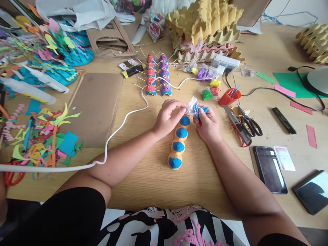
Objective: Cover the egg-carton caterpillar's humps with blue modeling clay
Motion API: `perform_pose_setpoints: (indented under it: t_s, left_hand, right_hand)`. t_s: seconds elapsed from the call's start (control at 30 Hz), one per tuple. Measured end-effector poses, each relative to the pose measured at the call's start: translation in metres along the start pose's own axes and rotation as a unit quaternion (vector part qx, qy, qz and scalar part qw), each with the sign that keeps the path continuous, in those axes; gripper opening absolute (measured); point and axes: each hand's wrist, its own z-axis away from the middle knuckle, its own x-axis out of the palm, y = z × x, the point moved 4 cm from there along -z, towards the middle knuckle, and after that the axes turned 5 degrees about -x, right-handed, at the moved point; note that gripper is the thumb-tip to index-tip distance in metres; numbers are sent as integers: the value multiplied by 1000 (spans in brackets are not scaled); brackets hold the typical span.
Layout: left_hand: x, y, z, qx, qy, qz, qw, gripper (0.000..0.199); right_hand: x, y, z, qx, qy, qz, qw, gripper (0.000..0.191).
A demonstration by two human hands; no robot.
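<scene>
A small clear plastic bag (191,105) with blue modelling clay (203,109) in it is between my hands, above the table. My right hand (208,126) grips the clay-filled end, the thumb on top. At the bag's loose clear end, the thumb and forefinger of my left hand (170,116) pinch the plastic. Just below lies a row of orange egg-carton cups (178,154), each topped with a blue clay cap (175,162). The row's far end is partly hidden by the bag and my hands.
Red and purple egg-carton figures (150,73) with sticks stand beyond my hands. A white cable (128,118) crosses my left forearm. On the right lie a box cutter (237,126), scissors (251,124), a red cup (229,98) and a phone (271,169). Paper scraps (38,147) cover the left.
</scene>
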Motion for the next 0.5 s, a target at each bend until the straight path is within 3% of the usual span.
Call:
perform_pose_setpoints:
  t_s: [0.27, 0.5]
  left_hand:
    - [4, -8, 4, -67, -18, 59, 996, 40]
    - [10, -11, 7, -41, -32, 79, 995, 29]
  right_hand:
    - [1, -4, 5, -55, -14, 68, 996, 43]
    - [1, -8, 9, -91, -21, 109, 990, 40]
